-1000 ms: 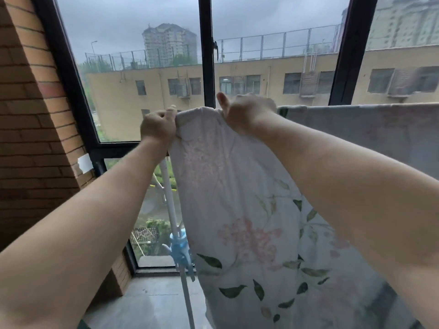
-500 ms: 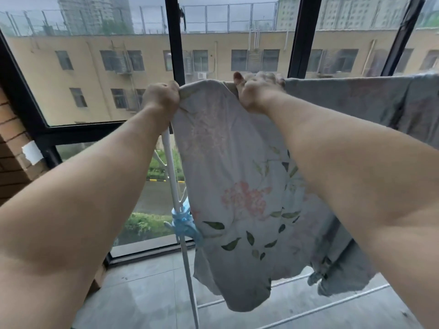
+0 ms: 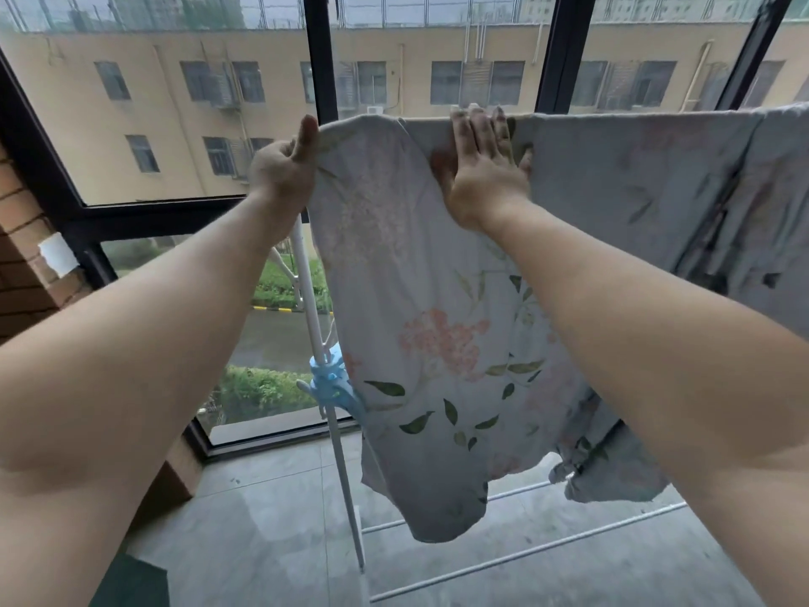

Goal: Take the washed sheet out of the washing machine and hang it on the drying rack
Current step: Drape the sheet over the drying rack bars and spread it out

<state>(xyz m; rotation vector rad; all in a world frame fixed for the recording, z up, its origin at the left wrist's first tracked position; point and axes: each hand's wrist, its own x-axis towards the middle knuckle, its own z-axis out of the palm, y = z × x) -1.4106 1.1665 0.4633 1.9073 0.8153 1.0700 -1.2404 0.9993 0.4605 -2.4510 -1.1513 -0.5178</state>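
The pale floral fabric sheet (image 3: 437,322) is hung over the white metal drying rack (image 3: 344,475); the black-framed glass window (image 3: 321,59) is found behind that rack.

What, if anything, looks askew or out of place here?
The sheet hangs unevenly: its left end drops in a long flap, while further right it is bunched into dark folds. The left hand grips its top corner and the right hand presses flat on its top edge. Nothing looks torn or spilled.

Single head-worn view, wide-angle, facing forward and slightly down — close behind both raised forearms, toward the windows (image 3: 184,124)
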